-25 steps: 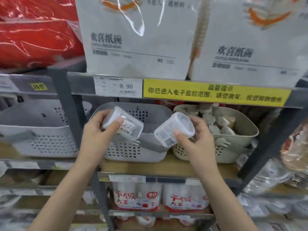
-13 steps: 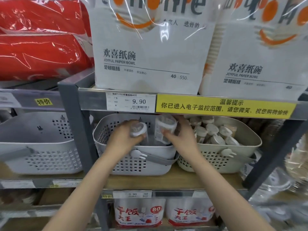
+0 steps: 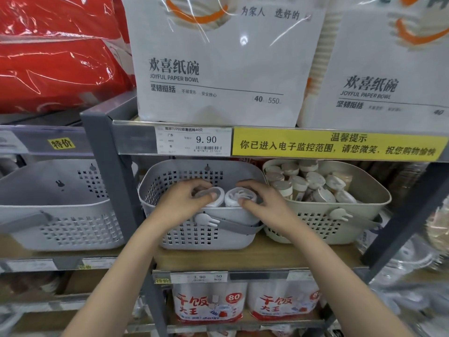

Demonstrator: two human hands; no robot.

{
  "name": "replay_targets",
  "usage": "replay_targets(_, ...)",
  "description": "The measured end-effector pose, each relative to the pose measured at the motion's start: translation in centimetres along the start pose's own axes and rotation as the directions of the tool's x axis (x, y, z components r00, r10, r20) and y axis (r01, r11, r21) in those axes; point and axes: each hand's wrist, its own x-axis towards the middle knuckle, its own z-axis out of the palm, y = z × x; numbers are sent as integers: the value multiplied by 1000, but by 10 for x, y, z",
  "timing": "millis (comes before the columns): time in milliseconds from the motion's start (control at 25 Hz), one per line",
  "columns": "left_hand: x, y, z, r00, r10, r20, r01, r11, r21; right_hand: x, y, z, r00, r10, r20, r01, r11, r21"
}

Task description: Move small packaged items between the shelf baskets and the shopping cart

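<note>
Plastic tubs going down into the middle grey basket [image 3: 194,229].

Left hand [image 3: 181,203] grips one clear tub [image 3: 211,193], right hand [image 3: 261,203] grips another [image 3: 239,197], both low inside, seemingly not yet let go. The cream basket [image 3: 340,222] touching it alongside holds many more. Little headroom under the shelf rail [image 3: 340,144]; no cart in sight.
</note>
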Motion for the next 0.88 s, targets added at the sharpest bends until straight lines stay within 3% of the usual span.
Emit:
replay_targets(280,4,-1,-3,999,1,43,2,997,-73,3,6,3,1000,13,21,-11,996,-83)
replay_targets(400,3,-1,0,1000,-14,8,14,1000,-11,1,6,2,1000,9,11,-8,999,-51)
replay_targets(680,-2,7,-2,998,1,-69,-8,994,-105,-9,-6,-6,996,-40,-85,36,998,-47)
replay_targets(760,-6,13,-2,991,60,-122,-62,998,-12,-20,-9,-19,986,-52,-156,37,995,-97)
replay_targets(880,-14,33,9,948,239,-209,-168,936,311,-52,-4,-45,952,-145,-270,84,971,-224)
